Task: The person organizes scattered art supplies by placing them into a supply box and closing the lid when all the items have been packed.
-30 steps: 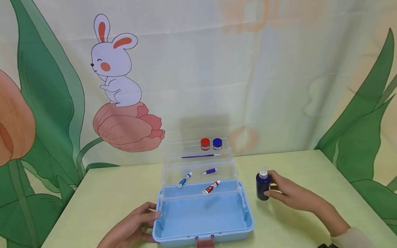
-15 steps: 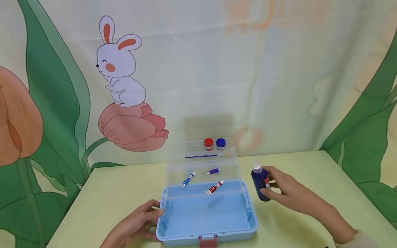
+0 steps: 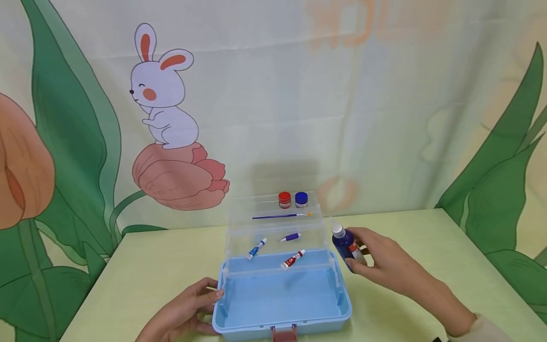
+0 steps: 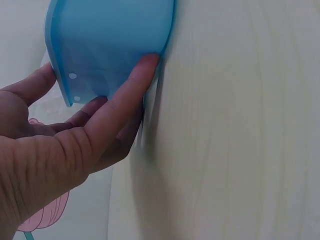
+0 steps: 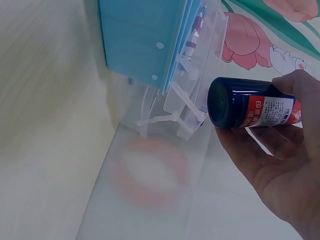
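An opened light blue storage box [image 3: 278, 299] stands at the front centre of the table. My left hand [image 3: 188, 306] grips its left end, the thumb on the rim; the left wrist view shows the fingers against the box's end wall [image 4: 100, 50]. My right hand [image 3: 389, 263] holds a dark blue bottle [image 3: 341, 242] with a pointed whitish cap, raised and tilted left beside the box's right back corner. In the right wrist view, the bottle [image 5: 250, 102] shows its base and a red and white label between thumb and fingers.
Clear tiered trays [image 3: 239, 237] rise at the box's back. They carry a blue paint tube [image 3: 256, 249], a red paint tube [image 3: 293, 259], a small purple pen-like item [image 3: 291, 236], a paintbrush [image 3: 279, 216], a red-lidded jar [image 3: 284, 200] and a blue-lidded jar [image 3: 301, 199]. A printed curtain [image 3: 273, 118] hangs behind.
My right hand has carried the bottle leftward toward the box, and the bottle has gone from upright to tilted left. My left hand keeps its hold on the box.
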### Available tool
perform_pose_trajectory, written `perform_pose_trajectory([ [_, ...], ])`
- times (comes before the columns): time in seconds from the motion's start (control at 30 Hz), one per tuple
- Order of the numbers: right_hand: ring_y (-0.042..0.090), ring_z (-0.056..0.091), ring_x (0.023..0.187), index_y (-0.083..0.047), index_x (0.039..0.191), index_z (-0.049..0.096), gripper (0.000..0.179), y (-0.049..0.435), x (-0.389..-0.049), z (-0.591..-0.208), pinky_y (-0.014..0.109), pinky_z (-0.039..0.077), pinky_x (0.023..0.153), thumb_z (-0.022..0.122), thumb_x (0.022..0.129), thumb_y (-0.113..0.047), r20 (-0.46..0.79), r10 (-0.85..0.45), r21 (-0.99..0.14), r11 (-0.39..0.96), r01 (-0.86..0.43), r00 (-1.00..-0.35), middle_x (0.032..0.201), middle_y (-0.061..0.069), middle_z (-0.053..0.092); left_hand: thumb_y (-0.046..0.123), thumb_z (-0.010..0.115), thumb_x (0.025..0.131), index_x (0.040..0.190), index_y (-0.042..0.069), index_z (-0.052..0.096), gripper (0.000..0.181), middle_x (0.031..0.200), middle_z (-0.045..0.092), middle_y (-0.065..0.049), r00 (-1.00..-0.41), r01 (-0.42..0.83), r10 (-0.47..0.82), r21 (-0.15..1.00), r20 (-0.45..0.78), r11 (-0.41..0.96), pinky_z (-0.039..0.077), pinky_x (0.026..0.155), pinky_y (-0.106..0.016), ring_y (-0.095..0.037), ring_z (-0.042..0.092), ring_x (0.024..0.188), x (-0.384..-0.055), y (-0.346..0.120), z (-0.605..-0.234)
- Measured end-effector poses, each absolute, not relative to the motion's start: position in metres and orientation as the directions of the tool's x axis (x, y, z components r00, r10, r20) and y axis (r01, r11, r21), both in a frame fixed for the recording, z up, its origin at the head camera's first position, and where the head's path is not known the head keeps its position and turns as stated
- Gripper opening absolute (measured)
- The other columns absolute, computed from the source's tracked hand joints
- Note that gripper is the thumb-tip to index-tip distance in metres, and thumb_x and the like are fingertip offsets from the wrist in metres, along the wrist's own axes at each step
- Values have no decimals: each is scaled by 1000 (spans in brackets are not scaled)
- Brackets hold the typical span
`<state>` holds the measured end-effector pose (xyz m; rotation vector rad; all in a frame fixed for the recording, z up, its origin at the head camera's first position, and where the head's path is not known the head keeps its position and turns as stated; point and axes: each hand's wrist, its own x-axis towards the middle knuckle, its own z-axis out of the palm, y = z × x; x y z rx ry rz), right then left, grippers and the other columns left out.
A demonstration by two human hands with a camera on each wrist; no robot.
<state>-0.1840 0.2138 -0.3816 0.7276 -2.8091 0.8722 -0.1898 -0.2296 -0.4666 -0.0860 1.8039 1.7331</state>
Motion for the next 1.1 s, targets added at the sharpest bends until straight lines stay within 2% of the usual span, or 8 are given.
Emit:
perform_pose_trajectory([
  [0.27, 12, 69, 94, -16, 135, 50, 55, 206, -182, -382, 24, 58, 73, 79, 88, -18, 327, -383, -495, 709, -502, -864, 109, -1, 70, 32, 69, 98, 142, -7, 38, 67, 128, 57, -23, -816, -454, 327, 879, -476, 146, 60, 81, -54, -29, 66, 101, -189, -231, -467],
  [0.43, 13, 69, 94, -17, 132, 54, 51, 199, -182, -379, 22, 57, 67, 79, 87, -16, 330, -418, -496, 686, -532, -846, 113, -2, 69, 28, 68, 100, 144, -13, 37, 68, 128, 56, -23, -834, -430, 323, 894, -447, 127, 60, 80, -55, -29, 66, 103, -185, -231, -468],
  [0.6, 14, 69, 94, -16, 133, 55, 53, 191, -182, -381, 19, 57, 70, 80, 87, -16, 317, -424, -507, 680, -529, -849, 115, -1, 69, 27, 69, 99, 140, -16, 41, 65, 129, 56, -24, -872, -378, 287, 918, -397, 119, 61, 77, -54, -28, 66, 104, -181, -228, -469],
  [0.73, 14, 68, 94, -16, 133, 55, 52, 186, -182, -379, 18, 56, 69, 79, 88, -18, 294, -437, -509, 681, -526, -850, 116, -1, 68, 28, 71, 97, 134, -14, 50, 60, 121, 61, -22, -889, -376, 208, 909, -408, 180, 61, 76, -51, -27, 67, 98, -183, -224, -468],
  [0.87, 10, 66, 91, -16, 133, 56, 50, 181, -182, -376, 21, 57, 65, 78, 88, -19, 283, -470, -490, 678, -548, -836, 110, -4, 66, 26, 74, 95, 126, -12, 57, 52, 113, 64, -19, -895, -394, 132, 893, -427, 218, 62, 77, -48, -25, 68, 94, -184, -221, -469],
  [1.1, 4, 59, 80, -15, 133, 57, 50, 175, -183, -371, 18, 54, 64, 77, 87, -22, 235, -524, -414, 708, -572, -819, 101, -7, 64, 23, 75, 94, 120, -10, 61, 44, 111, 65, -18, -901, -398, 89, 892, -424, 215, 62, 77, -46, -25, 68, 91, -184, -219, -466],
])
